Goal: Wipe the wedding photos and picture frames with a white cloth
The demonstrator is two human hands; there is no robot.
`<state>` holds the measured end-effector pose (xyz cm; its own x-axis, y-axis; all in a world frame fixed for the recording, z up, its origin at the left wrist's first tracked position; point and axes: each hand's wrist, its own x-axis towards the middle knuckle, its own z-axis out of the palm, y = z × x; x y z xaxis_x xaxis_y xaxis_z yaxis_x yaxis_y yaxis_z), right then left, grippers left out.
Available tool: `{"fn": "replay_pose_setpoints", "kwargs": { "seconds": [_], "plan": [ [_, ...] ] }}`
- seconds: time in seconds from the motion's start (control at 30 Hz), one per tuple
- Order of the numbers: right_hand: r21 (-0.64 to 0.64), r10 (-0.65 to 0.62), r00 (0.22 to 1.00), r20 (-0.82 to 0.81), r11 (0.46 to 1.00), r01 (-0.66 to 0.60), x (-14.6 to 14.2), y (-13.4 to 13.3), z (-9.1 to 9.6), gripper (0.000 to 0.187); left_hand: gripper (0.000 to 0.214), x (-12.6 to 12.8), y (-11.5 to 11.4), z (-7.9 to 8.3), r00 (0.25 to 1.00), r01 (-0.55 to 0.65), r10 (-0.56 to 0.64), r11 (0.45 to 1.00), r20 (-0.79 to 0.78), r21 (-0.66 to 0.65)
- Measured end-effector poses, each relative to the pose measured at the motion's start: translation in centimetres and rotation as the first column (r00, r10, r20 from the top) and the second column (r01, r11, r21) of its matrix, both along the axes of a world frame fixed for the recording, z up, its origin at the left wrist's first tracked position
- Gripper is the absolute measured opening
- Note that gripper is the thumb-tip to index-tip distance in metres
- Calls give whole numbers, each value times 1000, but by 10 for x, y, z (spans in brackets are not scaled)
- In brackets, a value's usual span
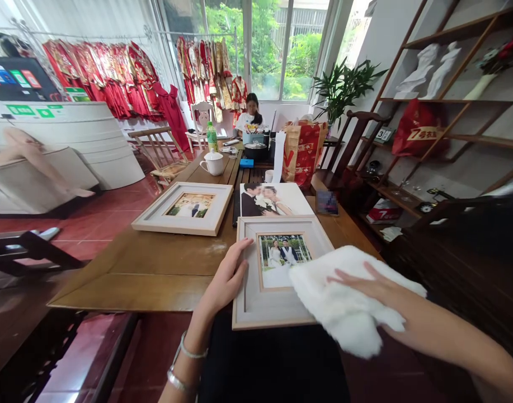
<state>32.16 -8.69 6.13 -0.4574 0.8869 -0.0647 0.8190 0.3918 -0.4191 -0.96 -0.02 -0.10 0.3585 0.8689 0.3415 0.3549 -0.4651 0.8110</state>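
A picture frame (248, 288) with a pale wooden edge and a wide light mat lies at the table's near edge, jutting out toward me. Inside it is a wedding photo of two people. My left hand (230, 277) grips the frame's left side, fingertips on its upper left part. My right hand (365, 285) holds a fluffy white cloth (344, 313), which covers the frame's lower right part. Some right fingers show on top of the cloth; the rest are partly hidden in its folds. A second, similar picture frame (155, 215) lies flat to the left.
Behind the near frame lies a large wedding print (296, 196). A lidded white cup (213, 162), a green-capped bottle (211, 137) and a red-brown paper bag (302, 154) stand farther back. Another person (250, 120) sits at the table's far end. Shelves (457, 101) line the right.
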Motion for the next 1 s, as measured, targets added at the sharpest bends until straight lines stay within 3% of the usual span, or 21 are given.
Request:
{"fn": "replay_pose_setpoints", "kwargs": {
  "seconds": [0.13,0.23,0.33,0.43,0.6,0.77,0.87,1.0],
  "plan": [
    [178,-137,986,95,977,118,-12,64,-15,71,42,-1,0,0,1000,17,-17,1000,1,-11],
    [247,-142,986,90,962,116,-33,112,-20,71,42,-1,0,-1,1000,12,-12,1000,0,-9],
    [267,-89,992,94,962,61,-52,132,-22,68,42,-1,0,-2,1000,3,-3,1000,4,-9],
    [199,37,996,78,979,-52,-67,116,-19,71,44,-1,0,-4,1000,-4,4,1000,1,-5],
    [-31,225,973,-43,974,-226,-71,40,7,62,47,-2,1,-8,1000,-29,29,999,2,31],
    [-92,189,977,-104,976,-198,-34,-15,27,49,47,-2,1,-8,1000,-17,17,1000,-5,27],
    [-25,100,995,-3,995,-100,-17,-10,17,52,47,-1,0,-6,1000,-11,11,1000,-4,14],
    [98,-62,988,139,994,49,-25,43,-3,74,45,-2,0,-6,1000,4,-4,1000,6,25]
  ]
}}
